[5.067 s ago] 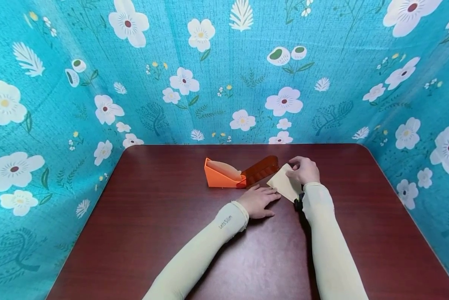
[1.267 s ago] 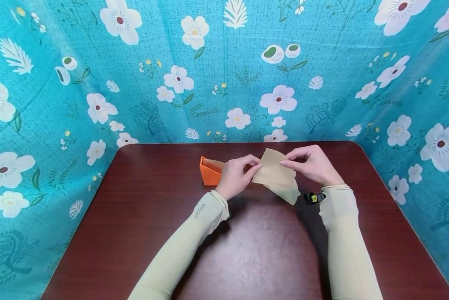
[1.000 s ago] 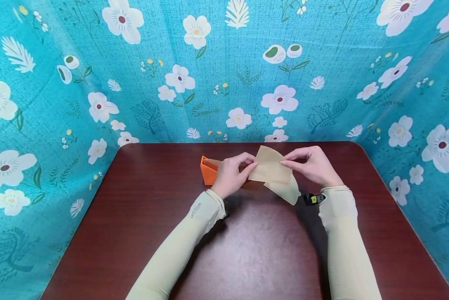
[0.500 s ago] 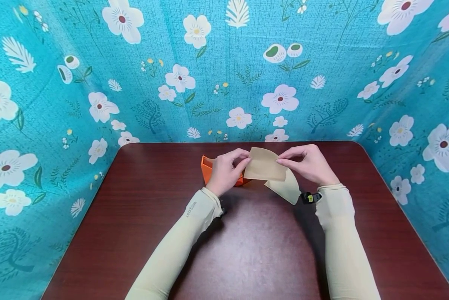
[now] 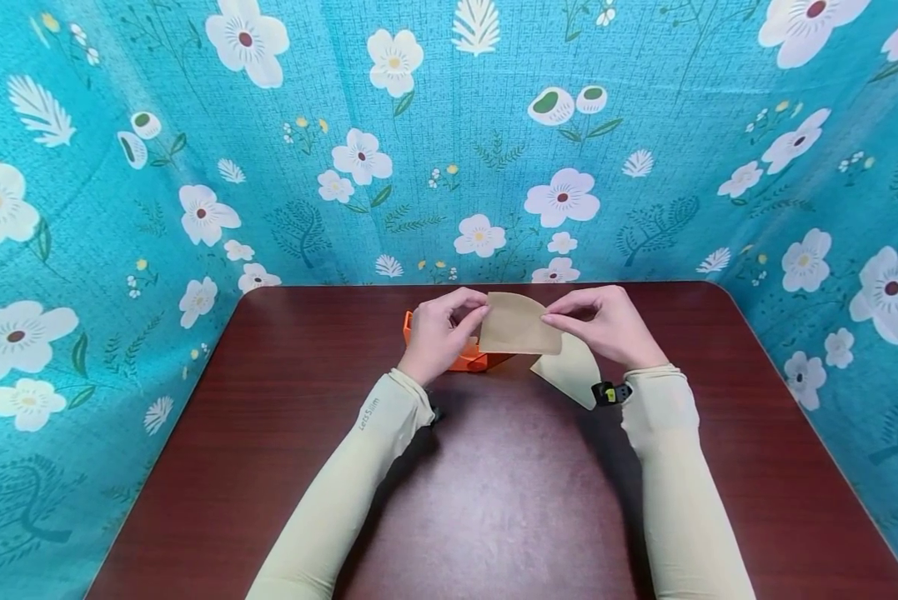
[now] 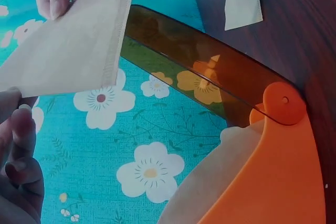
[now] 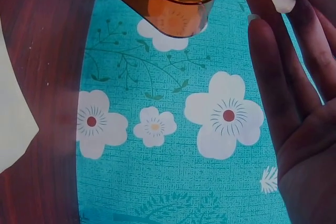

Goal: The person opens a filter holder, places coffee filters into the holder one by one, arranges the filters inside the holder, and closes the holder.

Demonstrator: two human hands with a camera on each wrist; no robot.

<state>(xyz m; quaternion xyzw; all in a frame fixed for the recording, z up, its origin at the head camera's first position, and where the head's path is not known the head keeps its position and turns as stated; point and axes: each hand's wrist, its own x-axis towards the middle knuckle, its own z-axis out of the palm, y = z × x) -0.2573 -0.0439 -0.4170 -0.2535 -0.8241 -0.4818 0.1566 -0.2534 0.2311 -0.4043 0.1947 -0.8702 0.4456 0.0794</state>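
My left hand (image 5: 435, 337) and right hand (image 5: 606, 327) pinch a tan cone coffee filter (image 5: 519, 325) between thumb and fingertips, one at each side, raised above the table. Its curved edge faces up and its straight seam down in the head view. Below it, near the right wrist, a second coffee filter (image 5: 569, 371) lies on the table. Behind the left hand, an orange filter holder (image 5: 471, 360) is partly hidden. The left wrist view shows its see-through brown lid (image 6: 210, 72) swung open and more filter paper (image 6: 215, 171) inside.
The dark red-brown table (image 5: 494, 500) runs back to a turquoise flowered curtain (image 5: 449, 167), which also hangs at both sides. A black wrist strap with a camera (image 5: 612, 393) sits at the right wrist, close to the lying filter.
Earlier the left hand lay flat while the right held filter paper low at the table. Now both hands hold one filter raised; over the last second it has shifted left and turned, seam downward.
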